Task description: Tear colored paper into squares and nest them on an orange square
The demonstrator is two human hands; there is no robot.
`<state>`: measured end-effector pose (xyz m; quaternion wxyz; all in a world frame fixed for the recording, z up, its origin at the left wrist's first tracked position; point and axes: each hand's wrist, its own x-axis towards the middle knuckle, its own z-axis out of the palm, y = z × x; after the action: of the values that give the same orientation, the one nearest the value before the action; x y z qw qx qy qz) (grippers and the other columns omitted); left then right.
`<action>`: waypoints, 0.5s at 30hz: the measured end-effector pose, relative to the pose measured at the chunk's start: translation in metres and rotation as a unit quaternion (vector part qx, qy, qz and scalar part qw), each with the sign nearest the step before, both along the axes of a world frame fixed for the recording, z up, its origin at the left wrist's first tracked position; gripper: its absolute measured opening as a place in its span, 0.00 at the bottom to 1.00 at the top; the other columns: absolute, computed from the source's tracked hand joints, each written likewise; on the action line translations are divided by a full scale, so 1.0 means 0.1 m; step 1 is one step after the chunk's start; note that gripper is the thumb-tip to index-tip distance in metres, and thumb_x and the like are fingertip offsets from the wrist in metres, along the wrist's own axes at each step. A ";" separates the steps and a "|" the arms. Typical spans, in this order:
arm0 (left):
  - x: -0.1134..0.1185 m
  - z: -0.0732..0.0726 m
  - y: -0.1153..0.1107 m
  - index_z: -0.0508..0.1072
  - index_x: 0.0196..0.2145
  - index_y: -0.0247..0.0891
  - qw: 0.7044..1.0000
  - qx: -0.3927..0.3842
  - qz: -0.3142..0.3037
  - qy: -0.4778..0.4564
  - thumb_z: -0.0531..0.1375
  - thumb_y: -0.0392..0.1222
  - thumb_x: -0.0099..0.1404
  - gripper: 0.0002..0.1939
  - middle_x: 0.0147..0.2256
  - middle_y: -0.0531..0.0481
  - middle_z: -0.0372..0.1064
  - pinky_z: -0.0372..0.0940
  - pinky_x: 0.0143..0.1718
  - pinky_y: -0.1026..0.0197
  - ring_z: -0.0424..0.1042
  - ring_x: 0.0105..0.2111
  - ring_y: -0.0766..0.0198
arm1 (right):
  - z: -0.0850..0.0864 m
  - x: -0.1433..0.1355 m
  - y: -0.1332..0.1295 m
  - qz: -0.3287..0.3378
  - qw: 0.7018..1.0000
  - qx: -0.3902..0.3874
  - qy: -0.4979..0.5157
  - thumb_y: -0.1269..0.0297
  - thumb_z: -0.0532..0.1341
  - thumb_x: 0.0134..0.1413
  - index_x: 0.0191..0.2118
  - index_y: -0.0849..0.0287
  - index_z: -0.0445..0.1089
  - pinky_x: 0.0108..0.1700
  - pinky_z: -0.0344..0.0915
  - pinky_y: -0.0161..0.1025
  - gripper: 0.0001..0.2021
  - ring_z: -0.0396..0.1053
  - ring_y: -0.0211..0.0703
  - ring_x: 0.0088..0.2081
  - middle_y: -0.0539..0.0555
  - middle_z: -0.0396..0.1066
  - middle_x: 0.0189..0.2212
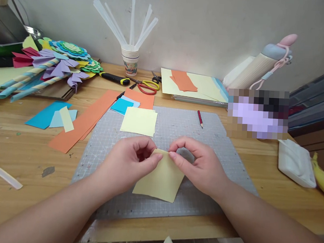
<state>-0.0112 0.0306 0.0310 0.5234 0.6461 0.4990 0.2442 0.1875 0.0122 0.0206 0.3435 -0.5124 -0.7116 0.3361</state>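
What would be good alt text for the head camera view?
A person's left hand and right hand pinch the far edge of a pale yellow paper sheet over a gray cutting mat on a wooden table. Beyond them are yellow sheets, a red pencil, scissors and paper cups holding white strips.

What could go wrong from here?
- The pale yellow sheet is pinched at its top edge by the left hand and right hand; uneven pull might crease or tear it.
- The loose yellow stack lies just beyond the left hand; a forward move could knock it askew.
- The dark red pencil lies loose on the cutting mat, so a bump might roll it.
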 end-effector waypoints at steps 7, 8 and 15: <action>0.02 -0.05 -0.03 0.71 0.28 0.40 0.998 0.059 -0.026 0.018 0.57 0.48 0.61 0.10 0.25 0.55 0.67 0.58 0.28 0.63 0.63 0.26 0.67 | -0.03 -0.05 -0.03 0.045 0.995 0.074 -0.051 0.70 0.58 0.56 0.31 0.55 0.65 0.41 0.58 0.42 0.04 0.65 0.38 0.32 0.46 0.70 0.28; 0.02 -0.05 -0.03 0.71 0.27 0.40 0.997 0.066 -0.029 0.020 0.57 0.47 0.62 0.10 0.25 0.55 0.68 0.58 0.28 0.63 0.63 0.26 0.67 | -0.04 -0.06 -0.03 0.055 0.993 0.089 -0.055 0.71 0.57 0.56 0.30 0.55 0.64 0.42 0.57 0.43 0.05 0.65 0.38 0.31 0.46 0.70 0.27; 0.00 -0.01 -0.02 0.71 0.25 0.39 0.998 0.053 -0.028 -0.029 0.60 0.45 0.60 0.09 0.25 0.55 0.68 0.59 0.29 0.63 0.64 0.28 0.67 | -0.02 -0.04 0.00 0.090 0.988 0.114 -0.044 0.73 0.56 0.55 0.29 0.56 0.62 0.41 0.55 0.43 0.06 0.63 0.36 0.28 0.45 0.69 0.25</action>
<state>-0.0111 0.0290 0.0304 0.5096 0.6788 0.4519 0.2744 0.1832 0.0123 0.0181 0.3358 -0.4180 -0.8033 0.2594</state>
